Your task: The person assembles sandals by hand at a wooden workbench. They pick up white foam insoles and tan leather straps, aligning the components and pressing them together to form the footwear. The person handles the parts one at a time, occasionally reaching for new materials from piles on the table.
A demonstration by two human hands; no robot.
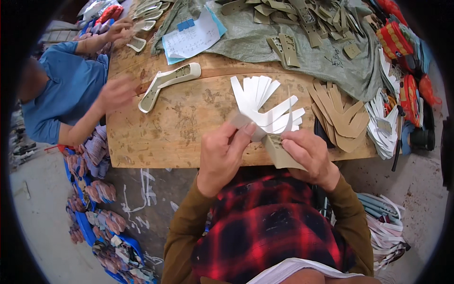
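Close to the table's front edge, my left hand pinches the end of a thin white strip between thumb and fingers. My right hand is closed on an olive shoe insole board with small holes, tilted and touching or very near the strip; whether they are joined I cannot tell. Just beyond both hands lies a fan of white V-shaped strips. Farther left on the wood rests an olive insole board with a white edging, bent in the middle.
Tan V-shaped pieces lie on the wooden table at right, beside more white strips. Olive boards cover a grey-green sheet at the back. A co-worker in blue works at left. Written papers lie nearby.
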